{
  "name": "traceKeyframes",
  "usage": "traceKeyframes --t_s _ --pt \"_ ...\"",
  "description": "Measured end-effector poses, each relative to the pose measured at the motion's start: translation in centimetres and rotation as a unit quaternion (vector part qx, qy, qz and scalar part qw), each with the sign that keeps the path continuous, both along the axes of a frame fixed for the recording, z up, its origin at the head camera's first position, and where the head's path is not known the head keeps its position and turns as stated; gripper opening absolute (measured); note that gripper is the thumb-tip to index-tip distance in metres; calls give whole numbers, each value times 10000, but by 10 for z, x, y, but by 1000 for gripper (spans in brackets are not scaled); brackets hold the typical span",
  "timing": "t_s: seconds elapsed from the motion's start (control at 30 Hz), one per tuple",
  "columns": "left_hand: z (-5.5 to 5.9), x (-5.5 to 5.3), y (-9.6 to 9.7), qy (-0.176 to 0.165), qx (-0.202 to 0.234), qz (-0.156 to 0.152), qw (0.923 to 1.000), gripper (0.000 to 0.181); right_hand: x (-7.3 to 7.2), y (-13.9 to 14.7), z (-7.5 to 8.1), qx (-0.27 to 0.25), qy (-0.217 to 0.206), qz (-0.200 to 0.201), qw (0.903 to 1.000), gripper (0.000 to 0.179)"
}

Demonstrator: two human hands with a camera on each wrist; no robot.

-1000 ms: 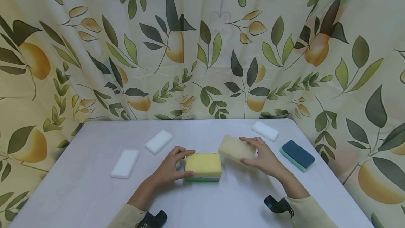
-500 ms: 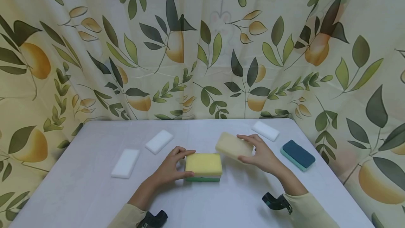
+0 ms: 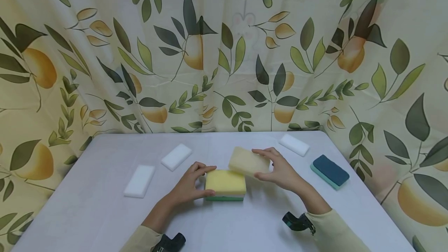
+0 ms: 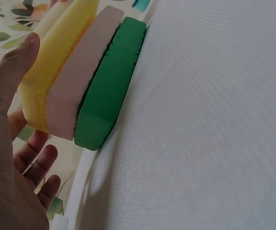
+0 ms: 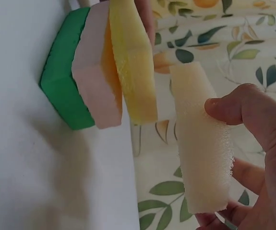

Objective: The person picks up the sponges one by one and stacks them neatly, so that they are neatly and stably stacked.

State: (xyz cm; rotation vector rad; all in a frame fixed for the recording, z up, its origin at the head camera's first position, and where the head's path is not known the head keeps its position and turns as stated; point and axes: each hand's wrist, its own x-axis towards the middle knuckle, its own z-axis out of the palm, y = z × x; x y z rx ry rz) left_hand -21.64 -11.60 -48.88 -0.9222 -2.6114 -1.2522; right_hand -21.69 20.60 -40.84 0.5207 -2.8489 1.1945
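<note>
A stack stands mid-table: a yellow sponge (image 3: 225,182) on top, a pale pink sponge (image 5: 98,67) below it, and a green sponge (image 4: 111,86) at the bottom. My left hand (image 3: 190,182) holds the yellow sponge at its left end, thumb at the front and index finger behind. My right hand (image 3: 281,170) pinches a cream sponge (image 3: 246,160) by its right end, thumb on one side and fingers on the other. That cream sponge is raised, tilted, and overlaps the stack's back right corner in the head view; a gap shows between them in the right wrist view.
Two white sponges (image 3: 139,181) lie on the left side of the white table (image 3: 87,205). Another white block (image 3: 294,145) lies at the back right, near a dark blue and teal sponge (image 3: 330,170). A patterned curtain (image 3: 224,88) hangs behind the table.
My right hand has carried the cream sponge left and slightly up, from beside the stack to its back right corner. The left hand and the stack have stayed in place.
</note>
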Motion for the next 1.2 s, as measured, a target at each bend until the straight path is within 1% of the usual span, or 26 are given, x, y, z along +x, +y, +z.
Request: traceKeyframes --t_s 0.23,0.57,0.73,0.97,1.2 --pt "1 1 0 -74 12 6 10000 72 2 -13 2 -135 -60 295 9995 70" --pt "-1 0 0 -39 39 18 10000 73 5 -27 1 -248 -93 597 9979 68" --pt "0 0 -1 -36 -11 74 10000 74 7 -32 1 -163 -180 719 9971 68" --pt "2 1 1 -236 -32 148 9996 77 7 -36 0 -48 -304 836 9960 68" --pt "1 1 1 -412 57 197 9989 79 9 -42 2 29 -279 1058 9940 66"
